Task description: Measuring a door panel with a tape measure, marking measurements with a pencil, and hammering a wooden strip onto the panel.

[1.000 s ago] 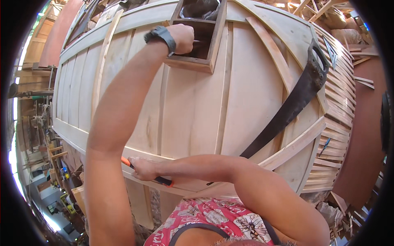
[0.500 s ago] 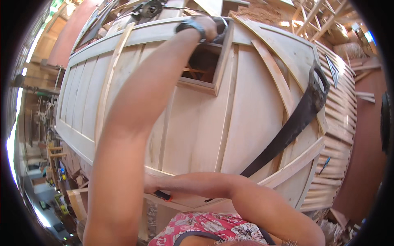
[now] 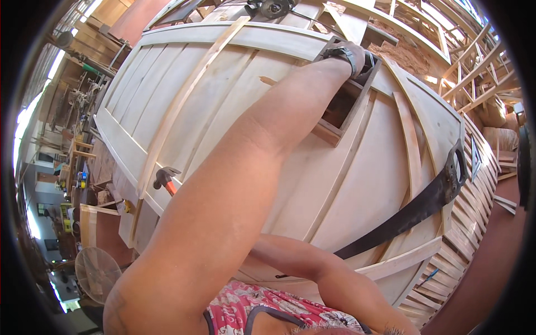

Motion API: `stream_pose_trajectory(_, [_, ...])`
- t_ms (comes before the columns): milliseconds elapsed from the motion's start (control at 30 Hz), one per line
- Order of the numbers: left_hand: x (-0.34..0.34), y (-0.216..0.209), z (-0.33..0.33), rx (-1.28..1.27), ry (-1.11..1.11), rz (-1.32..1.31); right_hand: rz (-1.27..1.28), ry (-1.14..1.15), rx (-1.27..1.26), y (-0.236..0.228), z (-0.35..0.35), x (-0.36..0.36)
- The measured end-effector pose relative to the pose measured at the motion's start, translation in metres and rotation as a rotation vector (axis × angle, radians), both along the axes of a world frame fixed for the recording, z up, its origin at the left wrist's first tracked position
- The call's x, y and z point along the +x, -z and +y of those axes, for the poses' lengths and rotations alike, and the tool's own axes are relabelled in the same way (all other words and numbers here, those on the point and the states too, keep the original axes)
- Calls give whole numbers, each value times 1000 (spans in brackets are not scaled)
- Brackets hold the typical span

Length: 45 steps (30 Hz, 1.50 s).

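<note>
My left arm stretches across the panelled wooden door (image 3: 340, 184) to a small wooden box (image 3: 330, 134) with compartments, lying on the door's far part. My left hand (image 3: 357, 57), with a dark band at the wrist, reaches down into the box; its fingers are hidden inside. My right forearm (image 3: 290, 254) crosses to the left beneath my left arm, which hides the right hand. Beyond my left arm shows the head of a claw hammer (image 3: 165, 178) with an orange neck, its handle covered. The earlier frame shows my right hand closed round its black-and-orange grip.
A handsaw (image 3: 407, 209) lies across the door's right part, beside a loose wooden strip (image 3: 410, 139). A long batten (image 3: 184, 106) crosses the left part. A power tool (image 3: 271, 6) sits beyond the far edge. Stacked slats (image 3: 469, 223) lie at right; a fan (image 3: 97, 273) stands lower left.
The view has shifted, so the door and box sit farther right. My left hand remains at the box. The hammer head has come into sight at left, while my right hand is now hidden.
</note>
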<state>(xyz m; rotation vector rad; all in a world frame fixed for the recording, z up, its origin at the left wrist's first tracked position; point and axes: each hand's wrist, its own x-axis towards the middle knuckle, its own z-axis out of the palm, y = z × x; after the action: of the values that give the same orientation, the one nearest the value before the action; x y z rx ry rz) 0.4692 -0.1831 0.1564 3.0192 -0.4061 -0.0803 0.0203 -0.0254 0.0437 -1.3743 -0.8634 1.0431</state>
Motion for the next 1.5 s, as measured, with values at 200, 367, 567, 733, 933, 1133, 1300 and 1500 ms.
stream_pose_trajectory(200, [-23, -26, 9, -79, 16, -110, -3, 9, -30, -1, 3, -2])
stream_pose_trajectory(367, [-27, -42, 20, -151, 78, -164, -14, 30, -71, -4, 9, -1])
stream_pose_trajectory(567, [-44, -65, 83, -279, 538, -318, 1, 141, -112, -11, 17, 10])
stream_pose_trajectory(733, [-166, -61, 259, -1018, 276, 173, 302, 288, -82, -20, 16, 5])
stream_pose_trajectory(933, [-430, -38, 530, -397, -325, -551, 237, 444, -59, -51, 31, -5])
stream_pose_trajectory(1133, [-561, 69, 588, -805, -1049, -568, 131, 374, -92, -89, 91, -17])
stream_pose_trajectory(1300, [-551, 104, 584, -867, -1035, -842, 110, 285, -77, -106, 134, -29])
stream_pose_trajectory(1500, [-551, 102, 577, -863, -1042, -824, -147, 167, -154, -119, 159, -11])
